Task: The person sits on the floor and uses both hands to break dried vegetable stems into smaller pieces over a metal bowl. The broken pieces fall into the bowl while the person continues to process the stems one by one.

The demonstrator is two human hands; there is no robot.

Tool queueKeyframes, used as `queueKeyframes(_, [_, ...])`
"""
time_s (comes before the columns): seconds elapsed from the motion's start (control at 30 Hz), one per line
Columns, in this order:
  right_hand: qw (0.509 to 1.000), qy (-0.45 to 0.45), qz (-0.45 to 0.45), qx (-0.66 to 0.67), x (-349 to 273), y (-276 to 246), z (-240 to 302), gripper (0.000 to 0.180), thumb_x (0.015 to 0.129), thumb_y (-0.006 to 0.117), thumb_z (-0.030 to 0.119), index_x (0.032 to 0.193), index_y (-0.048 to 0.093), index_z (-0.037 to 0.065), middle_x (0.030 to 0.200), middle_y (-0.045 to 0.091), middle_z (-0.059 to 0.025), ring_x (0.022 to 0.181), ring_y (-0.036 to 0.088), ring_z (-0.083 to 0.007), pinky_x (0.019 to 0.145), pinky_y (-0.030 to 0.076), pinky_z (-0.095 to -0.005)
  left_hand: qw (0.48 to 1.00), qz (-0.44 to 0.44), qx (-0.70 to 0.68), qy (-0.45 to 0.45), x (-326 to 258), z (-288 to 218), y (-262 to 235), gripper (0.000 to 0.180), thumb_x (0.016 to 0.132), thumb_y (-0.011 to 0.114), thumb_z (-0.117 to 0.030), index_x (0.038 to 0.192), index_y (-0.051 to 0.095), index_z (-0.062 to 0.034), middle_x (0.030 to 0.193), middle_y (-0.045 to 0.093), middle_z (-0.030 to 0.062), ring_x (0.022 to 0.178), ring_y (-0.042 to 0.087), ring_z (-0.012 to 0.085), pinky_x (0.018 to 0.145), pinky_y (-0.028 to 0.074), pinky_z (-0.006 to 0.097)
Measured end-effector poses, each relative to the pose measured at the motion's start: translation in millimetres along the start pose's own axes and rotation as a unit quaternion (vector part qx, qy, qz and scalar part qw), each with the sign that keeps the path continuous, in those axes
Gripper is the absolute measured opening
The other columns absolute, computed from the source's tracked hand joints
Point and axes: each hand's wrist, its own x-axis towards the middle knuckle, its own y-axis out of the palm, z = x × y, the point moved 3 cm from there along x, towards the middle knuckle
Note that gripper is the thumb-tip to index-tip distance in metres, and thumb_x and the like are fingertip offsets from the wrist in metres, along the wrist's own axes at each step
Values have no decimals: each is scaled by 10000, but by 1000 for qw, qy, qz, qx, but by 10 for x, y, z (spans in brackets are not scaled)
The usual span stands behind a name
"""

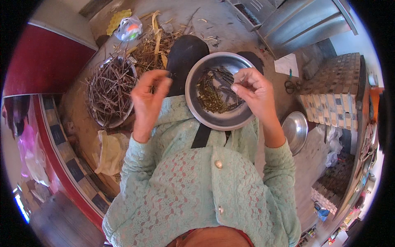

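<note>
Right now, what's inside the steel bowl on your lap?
The steel bowl holds a heap of small greenish pieces and some dark thin stems. The right hand covers its right side, so what lies beneath it can't be seen.

steel bowl (214, 119) on lap, holding dark stems (214, 92)

Wearing a mint-green lace top (197, 185), long sleeves down to the wrists, pinkish lining showing through the lace. Two round pearl-like buttons (218, 164) down the front. Black trousers (185, 57) below, a dark strip at the hem. Both hands (149, 96) bare, no rings or watch visible.
</note>
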Motion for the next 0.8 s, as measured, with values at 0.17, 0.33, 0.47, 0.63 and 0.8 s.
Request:
queueKeyframes(0.17, [991,18,38,124,-47,87,78,184,826,648,15,984,554,31,809,547,35,724,504,-28,646,419,-175,940,174,-280,-93,-134,-256,544,201,827,642,5,1027,625,9,939,621,28,862,576,90,792,468,229])
queueKeyframes(0.33, [975,102,48,193,-150,177,-52,153,835,656,72,947,556,44,789,556,25,648,501,-23,561,406,-169,913,214,-339,-78,-167,-239,782,154,812,669,-4,965,659,-1,910,628,29,847,572,85,767,475,230])
queueKeyframes(0.47, [966,144,72,202,-165,240,-101,137,848,649,103,928,573,20,783,581,2,598,513,-48,521,417,-186,909,215,-346,-87,-206,-218,809,72,823,670,-29,887,660,4,849,632,21,777,570,68,701,480,215])
queueKeyframes(0.63, [971,134,85,181,-193,244,-105,146,873,624,121,927,577,-6,789,597,-18,612,532,-61,530,432,-195,888,212,-380,-146,-256,-173,859,62,842,659,-49,817,630,0,739,621,12,672,557,51,609,469,199])
queueKeyframes(0.8, [975,123,103,156,-220,223,-81,118,874,611,84,935,574,-10,811,601,-21,636,542,-60,557,447,-203,895,205,-372,-135,-284,-171,872,74,863,640,-66,838,599,-9,731,614,3,654,547,42,595,461,189])
